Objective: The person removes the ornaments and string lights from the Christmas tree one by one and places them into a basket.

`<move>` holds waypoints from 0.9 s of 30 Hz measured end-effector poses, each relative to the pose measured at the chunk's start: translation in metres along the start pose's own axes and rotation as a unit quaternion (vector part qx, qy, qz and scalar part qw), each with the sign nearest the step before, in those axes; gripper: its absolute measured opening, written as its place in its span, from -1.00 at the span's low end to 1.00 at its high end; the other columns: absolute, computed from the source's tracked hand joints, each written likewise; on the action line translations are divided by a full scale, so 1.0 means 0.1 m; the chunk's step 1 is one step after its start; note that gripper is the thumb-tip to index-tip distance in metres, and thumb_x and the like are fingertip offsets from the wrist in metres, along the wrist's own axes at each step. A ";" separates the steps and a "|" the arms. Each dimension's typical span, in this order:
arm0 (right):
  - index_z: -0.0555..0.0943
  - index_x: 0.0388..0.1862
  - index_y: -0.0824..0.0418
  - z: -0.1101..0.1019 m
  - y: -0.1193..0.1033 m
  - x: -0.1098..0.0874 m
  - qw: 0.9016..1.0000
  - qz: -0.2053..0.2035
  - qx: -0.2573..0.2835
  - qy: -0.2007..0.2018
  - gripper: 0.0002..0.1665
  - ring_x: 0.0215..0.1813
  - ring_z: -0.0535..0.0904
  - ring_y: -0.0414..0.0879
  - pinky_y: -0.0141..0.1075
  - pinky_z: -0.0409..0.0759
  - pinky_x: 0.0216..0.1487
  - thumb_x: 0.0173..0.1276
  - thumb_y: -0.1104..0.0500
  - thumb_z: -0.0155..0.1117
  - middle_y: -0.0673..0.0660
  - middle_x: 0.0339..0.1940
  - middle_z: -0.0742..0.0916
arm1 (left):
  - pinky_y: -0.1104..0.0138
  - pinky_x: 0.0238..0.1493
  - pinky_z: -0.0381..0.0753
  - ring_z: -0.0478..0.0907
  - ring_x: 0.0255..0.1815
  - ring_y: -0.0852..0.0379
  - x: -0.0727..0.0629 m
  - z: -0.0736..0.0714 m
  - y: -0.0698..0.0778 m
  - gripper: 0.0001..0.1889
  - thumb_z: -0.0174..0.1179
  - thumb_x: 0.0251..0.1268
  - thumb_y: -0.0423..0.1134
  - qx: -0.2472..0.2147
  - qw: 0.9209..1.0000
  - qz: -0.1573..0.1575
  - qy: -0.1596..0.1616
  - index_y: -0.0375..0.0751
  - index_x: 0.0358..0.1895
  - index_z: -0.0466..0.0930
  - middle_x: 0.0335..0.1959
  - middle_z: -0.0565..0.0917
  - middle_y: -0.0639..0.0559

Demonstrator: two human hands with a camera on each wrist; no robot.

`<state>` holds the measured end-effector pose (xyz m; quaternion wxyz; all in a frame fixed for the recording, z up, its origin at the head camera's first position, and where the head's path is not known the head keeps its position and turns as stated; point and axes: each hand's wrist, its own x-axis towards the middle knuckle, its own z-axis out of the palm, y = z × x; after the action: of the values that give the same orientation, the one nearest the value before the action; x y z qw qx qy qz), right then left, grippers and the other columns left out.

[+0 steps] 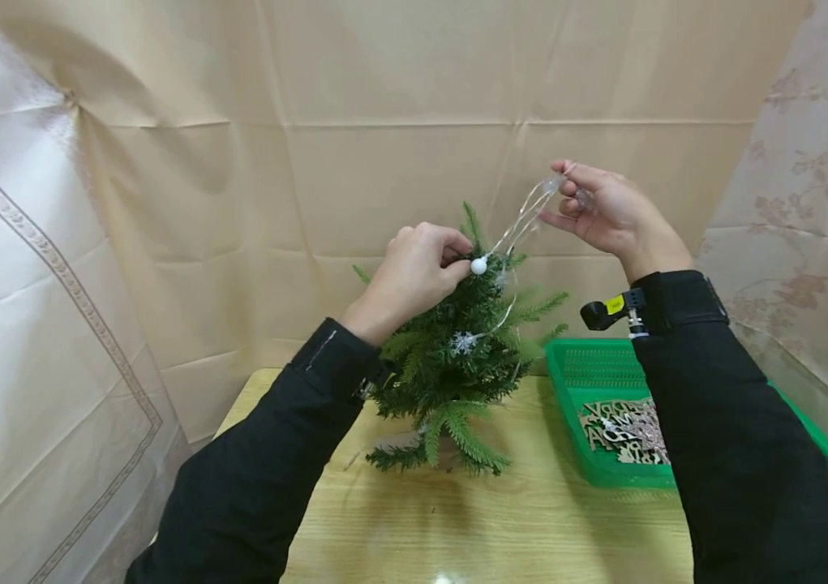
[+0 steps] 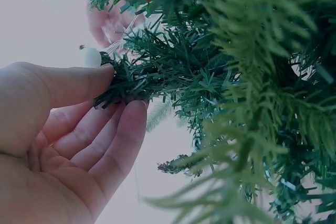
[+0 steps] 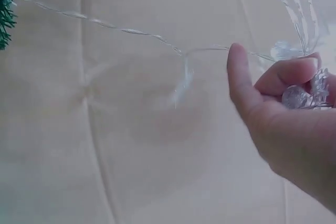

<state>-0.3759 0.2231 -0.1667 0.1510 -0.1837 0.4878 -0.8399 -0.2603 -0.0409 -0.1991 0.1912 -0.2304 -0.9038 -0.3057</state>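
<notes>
A small artificial Christmas tree (image 1: 450, 365) stands upright on the table, in the middle of the head view. My left hand (image 1: 415, 268) is at its upper part, and the left wrist view shows thumb and fingers pinching a branch (image 2: 123, 80). Beside that thumb sits a white ball bulb (image 1: 479, 265). Raised to the right of the treetop, my right hand (image 1: 614, 211) grips a gathered bundle of clear string lights (image 3: 295, 97). Several thin wires run from it toward the tree. A snowflake light (image 1: 464, 343) hangs on the tree's front.
A green plastic basket (image 1: 596, 353) stands on the wooden table (image 1: 501, 527) at the right, partly behind my right sleeve. Wooden letter cutouts (image 1: 625, 430) lie in it. A beige cloth (image 1: 384, 162) hangs behind the table, with pale curtains at both sides.
</notes>
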 end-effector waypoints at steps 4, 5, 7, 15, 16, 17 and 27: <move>0.45 0.23 0.22 -0.14 -0.05 -0.14 0.996 -0.017 0.081 -0.015 -0.70 -0.55 0.26 -0.07 0.02 0.66 0.10 0.58 0.25 0.11 0.12 -0.53 0.55 | 0.34 -0.04 0.66 0.72 -0.14 0.17 -0.01 -0.01 -0.02 -0.80 0.28 0.42 -0.29 0.007 1.000 0.003 0.002 -0.24 0.02 0.74 -0.12 0.79 -0.03; 0.46 0.21 0.22 -0.17 -0.05 -0.16 0.994 -0.020 0.105 -0.017 -0.71 -0.54 0.26 -0.05 0.06 0.66 0.08 0.58 0.25 0.12 0.13 -0.53 0.55 | 0.34 -0.03 0.66 0.72 -0.14 0.16 -0.01 -0.01 -0.02 -0.79 0.29 0.42 -0.29 0.009 1.000 0.003 0.002 -0.24 0.02 0.74 -0.11 0.79 -0.03; 0.49 0.17 0.21 -0.24 -0.06 -0.23 0.987 -0.024 0.158 -0.023 -0.74 -0.52 0.26 -0.02 0.12 0.63 0.12 0.56 0.27 0.14 0.16 -0.53 0.56 | 0.34 -0.01 0.66 0.72 -0.13 0.16 -0.02 -0.02 -0.02 -0.79 0.28 0.42 -0.28 0.013 1.000 0.002 0.004 -0.23 0.03 0.73 -0.10 0.78 -0.03; 0.56 0.07 0.32 -0.56 0.08 -0.61 0.951 -0.076 0.293 -0.067 -0.79 -0.45 0.41 0.16 0.18 0.50 0.23 0.58 0.27 0.10 0.28 -0.50 0.60 | 0.32 0.01 0.65 0.71 -0.11 0.15 -0.03 -0.02 -0.02 -0.77 0.27 0.44 -0.26 0.021 1.000 0.001 0.003 -0.22 0.06 0.73 -0.08 0.78 -0.03; 0.55 0.07 0.33 -0.59 0.11 -0.67 0.953 -0.088 0.280 -0.077 -0.79 -0.43 0.43 0.17 0.17 0.53 0.18 0.60 0.26 0.05 0.29 -0.50 0.62 | 0.32 0.01 0.65 0.71 -0.11 0.15 -0.03 -0.01 -0.02 -0.77 0.27 0.44 -0.26 0.021 1.000 -0.001 0.003 -0.22 0.06 0.73 -0.08 0.78 -0.03; 0.53 0.07 0.35 -0.62 0.15 -0.72 0.956 -0.101 0.263 -0.087 -0.78 -0.42 0.46 0.17 0.16 0.57 0.11 0.63 0.25 0.01 0.29 -0.50 0.64 | 0.32 0.01 0.65 0.71 -0.11 0.15 -0.03 -0.01 -0.02 -0.77 0.27 0.44 -0.26 0.021 1.000 -0.002 0.004 -0.22 0.06 0.73 -0.08 0.78 -0.03; 0.47 0.15 0.42 -0.85 0.56 -1.26 0.957 -0.178 0.193 -0.123 -0.63 -0.35 0.45 0.14 0.10 0.60 0.15 0.70 0.26 -0.26 0.25 -0.47 0.54 | 0.31 0.03 0.65 0.72 -0.06 0.13 -0.04 0.00 -0.01 -0.75 0.28 0.44 -0.26 0.020 1.000 -0.007 0.009 -0.22 0.10 0.71 -0.03 0.77 -0.04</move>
<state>-0.2987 0.3156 -0.2749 0.0902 -0.3365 0.2540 -0.9023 -0.2575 -0.0429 -0.2009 0.2014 -0.2178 -0.9097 -0.2905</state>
